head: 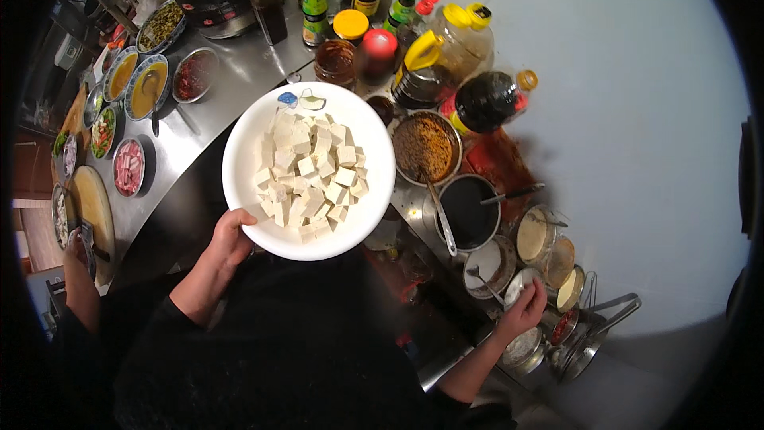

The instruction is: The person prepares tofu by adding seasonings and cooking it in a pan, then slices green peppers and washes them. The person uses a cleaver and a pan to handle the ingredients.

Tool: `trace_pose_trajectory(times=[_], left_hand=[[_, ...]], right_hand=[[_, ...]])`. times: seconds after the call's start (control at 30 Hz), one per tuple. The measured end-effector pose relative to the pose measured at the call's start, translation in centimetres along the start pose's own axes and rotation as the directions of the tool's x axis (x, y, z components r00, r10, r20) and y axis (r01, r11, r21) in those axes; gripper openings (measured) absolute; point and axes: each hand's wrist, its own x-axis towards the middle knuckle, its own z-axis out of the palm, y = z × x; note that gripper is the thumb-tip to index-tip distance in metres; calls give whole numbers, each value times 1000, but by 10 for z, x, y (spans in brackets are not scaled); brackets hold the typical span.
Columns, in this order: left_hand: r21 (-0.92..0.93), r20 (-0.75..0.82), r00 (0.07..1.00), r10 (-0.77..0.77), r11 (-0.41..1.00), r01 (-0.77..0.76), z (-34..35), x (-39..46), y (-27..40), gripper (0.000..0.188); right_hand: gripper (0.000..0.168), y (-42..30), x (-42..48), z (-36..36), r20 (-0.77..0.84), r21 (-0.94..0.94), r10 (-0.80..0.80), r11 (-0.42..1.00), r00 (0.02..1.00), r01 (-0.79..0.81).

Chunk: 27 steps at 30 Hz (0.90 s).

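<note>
My left hand [234, 236] grips the rim of a large white bowl [242, 149], thumb over the edge. Pale tofu cubes [310, 170] are heaped inside it, and the bowl is held up in front of my body. Over on the right, my right hand [523, 310] reaches over a small bowl of white seasoning [521, 284], fingertips close together at its contents. Whether a pinch is between those fingers is too small to tell. Beside it sits a metal bowl of white granules [486, 264] with a spoon in it.
Sauce bottles [490, 101] and jars line the wall. A pot of chili paste [427, 146] and a pot of dark liquid [468, 212] hold utensils. Sliced meat [129, 166] and yellow liquid [146, 89] stand on the steel counter [185, 125]. Another person's hand [76, 251] is near a round chopping board [92, 209].
</note>
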Motion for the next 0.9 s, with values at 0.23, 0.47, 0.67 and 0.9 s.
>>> trace_pose_trajectory(times=[0.23, 0.47, 0.67, 0.9], left_hand=[[-101, -11, 999, 35, 994, -36, -51, 14, 46, 64], [-169, 63, 993, 101, 982, -89, -98, 27, 81, 64], [-111, -4, 985, 172, 979, -172, -129, 24, 117, 64], [-134, -24, 980, 195, 971, -197, -161, 17, 130, 63]], right_hand=[[32, -207, 52, 203, 520, 559, -245, 822, 818, -109], [33, -243, 84, 316, 360, 809, -70, 520, 930, -274], [23, -255, 73, 348, -104, 712, -2, 698, 995, 76], [18, -294, 79, 309, -118, 793, -19, 601, 993, 106]])
